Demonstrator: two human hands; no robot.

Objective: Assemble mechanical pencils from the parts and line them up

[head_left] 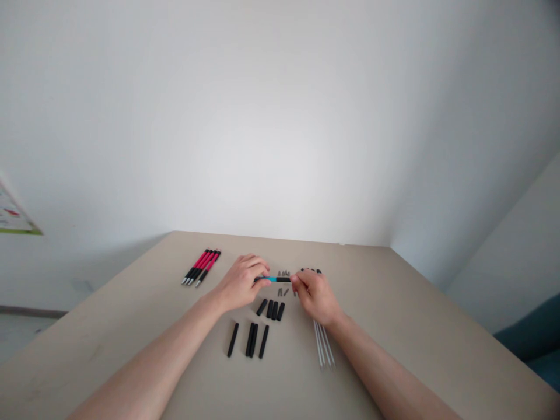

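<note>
Both my hands hold one pen [275,279] level above the beige table [394,326]. My left hand [241,283] pinches its blue end, my right hand [314,294] pinches its black end. Below the pen lie several short black caps [272,308] and, nearer to me, several longer black barrels [251,339]. Small grey tips [285,273] lie just behind the pen. Thin white refills [324,345] stick out from under my right wrist.
Several finished red-and-black pens [203,266] lie in a row at the table's far left. A white wall stands behind the table. A poster corner [13,219] shows at the left edge, something dark blue [536,341] at the right.
</note>
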